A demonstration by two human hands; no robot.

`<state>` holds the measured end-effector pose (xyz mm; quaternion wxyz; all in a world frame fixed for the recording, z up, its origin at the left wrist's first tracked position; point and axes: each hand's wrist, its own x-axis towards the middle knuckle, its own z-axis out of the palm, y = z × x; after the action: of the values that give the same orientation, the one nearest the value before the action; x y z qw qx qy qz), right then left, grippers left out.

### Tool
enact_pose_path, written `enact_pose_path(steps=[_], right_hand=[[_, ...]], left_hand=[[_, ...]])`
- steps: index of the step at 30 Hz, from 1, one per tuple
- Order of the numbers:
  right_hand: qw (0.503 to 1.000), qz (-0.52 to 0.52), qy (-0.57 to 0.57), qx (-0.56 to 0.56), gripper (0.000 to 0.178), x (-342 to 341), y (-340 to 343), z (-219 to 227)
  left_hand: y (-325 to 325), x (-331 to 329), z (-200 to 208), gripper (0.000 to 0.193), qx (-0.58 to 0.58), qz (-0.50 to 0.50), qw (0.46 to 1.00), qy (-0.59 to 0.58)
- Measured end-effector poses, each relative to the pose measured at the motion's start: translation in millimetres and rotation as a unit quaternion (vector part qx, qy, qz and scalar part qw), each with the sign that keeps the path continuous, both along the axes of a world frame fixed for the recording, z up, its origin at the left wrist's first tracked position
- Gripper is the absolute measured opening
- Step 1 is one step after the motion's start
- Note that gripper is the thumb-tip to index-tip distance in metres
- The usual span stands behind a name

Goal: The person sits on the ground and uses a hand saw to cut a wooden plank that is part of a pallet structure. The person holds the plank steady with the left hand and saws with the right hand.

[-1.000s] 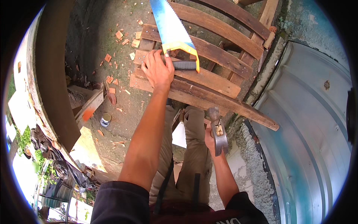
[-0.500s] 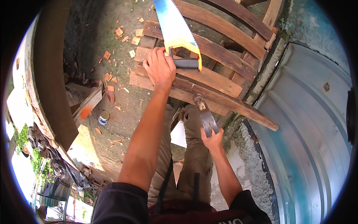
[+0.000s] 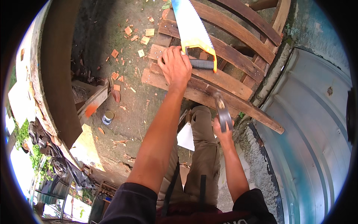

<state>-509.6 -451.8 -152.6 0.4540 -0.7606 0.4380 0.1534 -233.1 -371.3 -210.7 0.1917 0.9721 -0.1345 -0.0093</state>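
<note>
My left hand (image 3: 175, 66) is closed over a long brown wooden plank (image 3: 238, 102) at the near side of a slatted wooden pallet (image 3: 220, 46); its fingertips are partly hidden. Just to the right of those fingers rests a handsaw (image 3: 202, 64) with a yellow and black handle, its blade pointing away across the slats. In my right hand (image 3: 222, 131) is a claw hammer (image 3: 223, 112), held with its metal head up beside the near edge of the plank. My fist and the head hide most of its handle.
Wood chips (image 3: 115, 53) lie scattered on the ground to the left, and a small lidded jar (image 3: 108, 117) stands there. A corrugated metal sheet (image 3: 309, 130) lies along the right. A large curved board (image 3: 56, 74) rises at the left.
The whole view has shifted, so the pallet, saw and plank appear farther right. The hammer has moved slightly right along the plank. My left hand keeps its place beside the saw handle.
</note>
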Motion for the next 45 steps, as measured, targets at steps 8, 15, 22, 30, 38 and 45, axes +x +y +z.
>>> enact_pose_path(steps=[8,15,22,30,38,45], right_hand=[[0.964,0.087,-0.251,-0.017,0.022,75.5,22.8,54.2],[0.999,0.035,-0.036,-0.004,0.025,59.7,35.2,6.5],[0.993,0.097,0.062,0.025,0.034,64.3,40.0,5.1],[0.997,0.061,0.046,0.011,0.027,54.2,41.5,16.3],[0.998,-0.051,-0.008,0.028,0.021,31.0,41.7,36.4],[0.994,-0.101,0.018,0.048,0.021,10.1,41.4,43.4]], left_hand=[[12.2,23.6,2.3,0.025,-0.127,-0.025,0.991,0.046],[39.0,43.4,-5.9,0.042,0.029,-0.101,0.994,-0.015],[41.2,45.2,-7.3,0.048,0.048,-0.084,0.995,0.016],[42.6,44.3,-7.9,0.049,0.031,-0.082,0.996,0.017],[45.8,43.2,-3.5,0.033,-0.06,-0.12,0.991,-0.007],[82.8,25.9,8.8,0.039,-0.095,-0.196,0.974,-0.059]])
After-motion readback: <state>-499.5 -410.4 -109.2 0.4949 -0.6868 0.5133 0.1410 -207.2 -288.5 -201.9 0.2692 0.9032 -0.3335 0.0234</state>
